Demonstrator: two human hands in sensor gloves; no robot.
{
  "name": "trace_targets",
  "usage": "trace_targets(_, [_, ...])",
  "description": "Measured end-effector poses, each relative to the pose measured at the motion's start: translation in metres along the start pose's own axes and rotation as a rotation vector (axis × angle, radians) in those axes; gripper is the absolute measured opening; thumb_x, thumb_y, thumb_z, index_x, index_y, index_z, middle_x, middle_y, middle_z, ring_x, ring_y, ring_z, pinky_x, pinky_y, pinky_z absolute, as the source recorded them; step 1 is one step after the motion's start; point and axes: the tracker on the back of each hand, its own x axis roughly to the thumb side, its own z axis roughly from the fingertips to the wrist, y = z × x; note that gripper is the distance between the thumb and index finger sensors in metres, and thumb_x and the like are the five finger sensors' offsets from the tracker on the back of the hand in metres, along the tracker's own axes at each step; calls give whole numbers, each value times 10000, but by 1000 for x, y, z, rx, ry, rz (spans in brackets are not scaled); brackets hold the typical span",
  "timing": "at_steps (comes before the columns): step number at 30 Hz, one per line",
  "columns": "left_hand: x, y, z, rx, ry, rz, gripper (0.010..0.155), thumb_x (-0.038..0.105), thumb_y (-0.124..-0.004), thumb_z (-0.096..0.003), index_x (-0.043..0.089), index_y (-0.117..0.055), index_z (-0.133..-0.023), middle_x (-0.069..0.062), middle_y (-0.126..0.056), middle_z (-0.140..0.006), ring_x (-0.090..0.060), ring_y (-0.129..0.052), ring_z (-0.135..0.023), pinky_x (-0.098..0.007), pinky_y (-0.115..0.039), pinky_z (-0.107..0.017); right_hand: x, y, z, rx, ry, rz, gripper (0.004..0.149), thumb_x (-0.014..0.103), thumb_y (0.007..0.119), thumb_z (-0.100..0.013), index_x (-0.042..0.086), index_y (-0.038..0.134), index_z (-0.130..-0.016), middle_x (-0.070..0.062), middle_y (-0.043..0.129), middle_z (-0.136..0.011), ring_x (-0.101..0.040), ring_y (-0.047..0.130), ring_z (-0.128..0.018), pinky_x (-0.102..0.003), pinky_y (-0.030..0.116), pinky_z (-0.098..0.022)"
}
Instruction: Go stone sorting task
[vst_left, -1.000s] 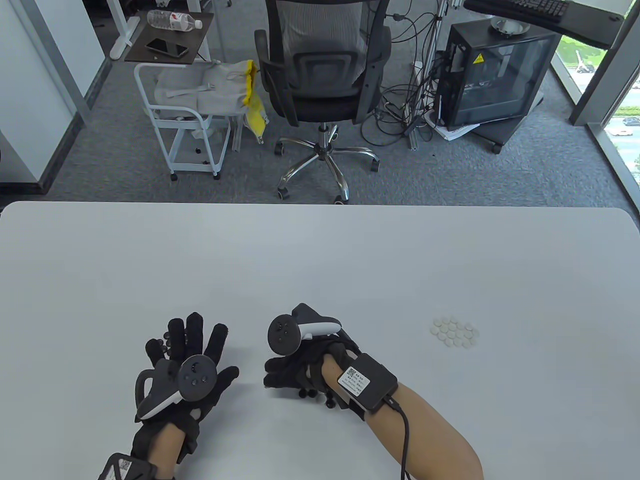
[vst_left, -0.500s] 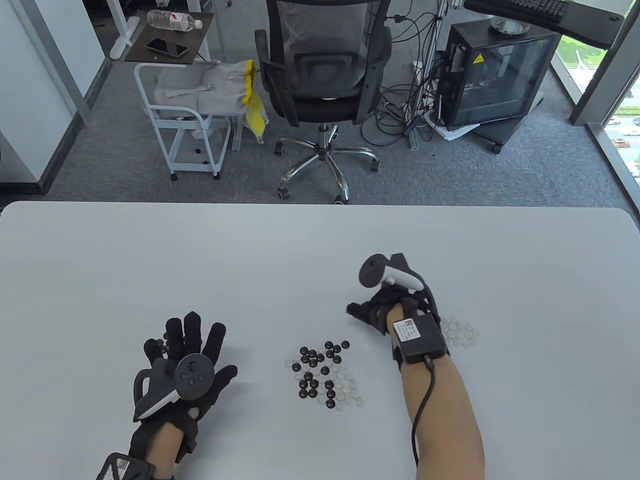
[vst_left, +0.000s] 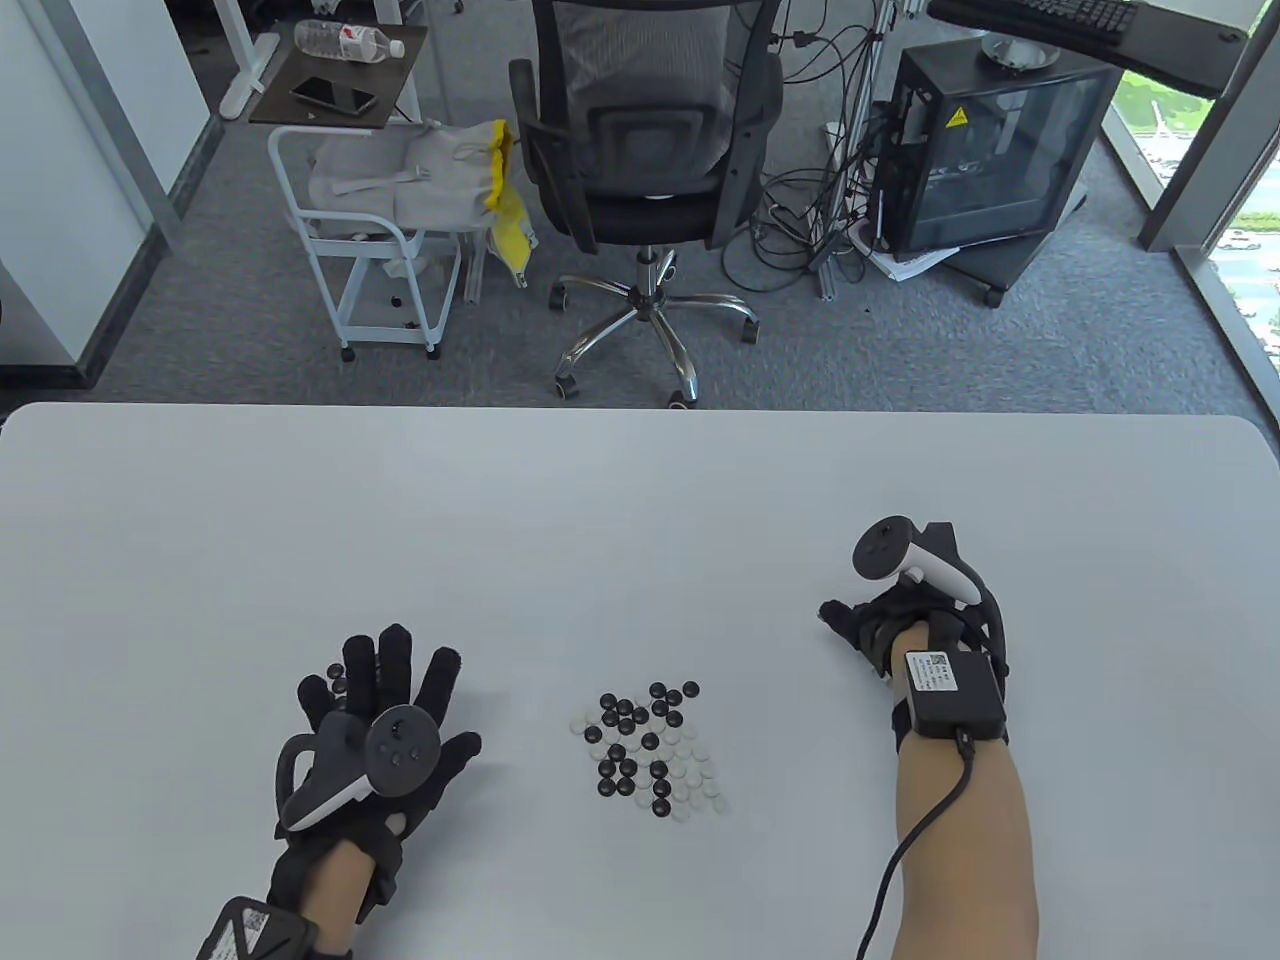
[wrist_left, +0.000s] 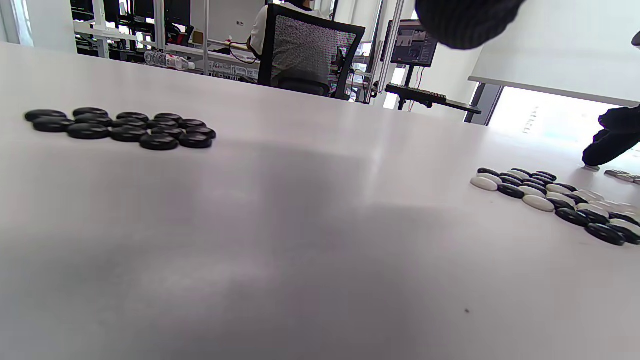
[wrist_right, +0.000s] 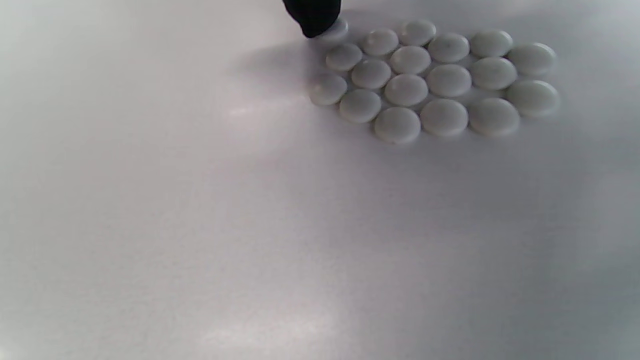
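Note:
A mixed pile of black and white Go stones (vst_left: 650, 745) lies at the table's front middle, also seen in the left wrist view as the mixed pile (wrist_left: 555, 200). My left hand (vst_left: 385, 690) lies flat with fingers spread; a group of black stones (wrist_left: 120, 127) sits by its fingers, mostly hidden in the table view. My right hand (vst_left: 880, 620) hovers low over the group of white stones (wrist_right: 430, 80), covering it in the table view. One gloved fingertip (wrist_right: 312, 17) presses on a white stone (wrist_right: 334, 31) at that group's edge.
The white table (vst_left: 640, 500) spreads wide behind the stones. An office chair (vst_left: 640, 130), a white cart (vst_left: 370, 250) and a computer case (vst_left: 990, 150) stand on the floor beyond the far edge.
My right hand left the mixed pile, uncovering it, and travelled right to the white group. The left hand stayed almost still.

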Motion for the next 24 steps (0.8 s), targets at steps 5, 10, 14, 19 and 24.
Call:
trace_targets(5, [0, -2, -1, -11, 5, -6, 802, 563, -556, -590, 220, -143, -1187, -259, 147, -1129, -534, 170, -955, -824, 12, -511, -9, -1, 2, -2, 7, -24, 731, 503, 492, -620, 11, 571, -1155, -443, 52, -1108, -682, -62, -904, -916, 93, -539])
trace_targets(10, [0, -1, -1, -8, 7, 0, 803, 563, -556, -590, 220, -143, -1187, -258, 148, -1130, -533, 170, -956, -824, 12, -511, 0, -8, 8, -30, -37, -22, 723, 501, 495, -622, 24, 551, -1163, -446, 49, -1107, -683, -64, -903, -916, 92, -538])
trace_targets(14, [0, -1, -1, -8, 7, 3, 802, 562, -557, -590, 222, -144, -1186, -258, 149, -1130, -532, 171, -956, -823, 13, -512, 34, -8, 17, -20, -161, 52, 721, 502, 496, -622, 26, 570, -1159, -450, 49, -1107, -684, -63, -902, -916, 95, -537])
trace_targets(19, [0, -1, -1, -9, 6, -3, 802, 563, -556, -590, 222, -143, -1187, -257, 150, -1129, -532, 172, -955, -823, 14, -511, 108, 17, 37, 64, -418, 201, 704, 495, 504, -628, 27, 621, -1141, -439, 74, -1115, -682, -45, -905, -915, 109, -539])
trace_targets(24, [0, -1, 0, 0, 7, -4, 802, 563, -556, -590, 222, -143, -1187, -258, 148, -1129, -532, 172, -955, -823, 13, -511, 176, 57, 58, 109, -647, 330, 695, 496, 501, -627, 41, 621, -1138, -438, 84, -1119, -683, -37, -909, -915, 116, -539])
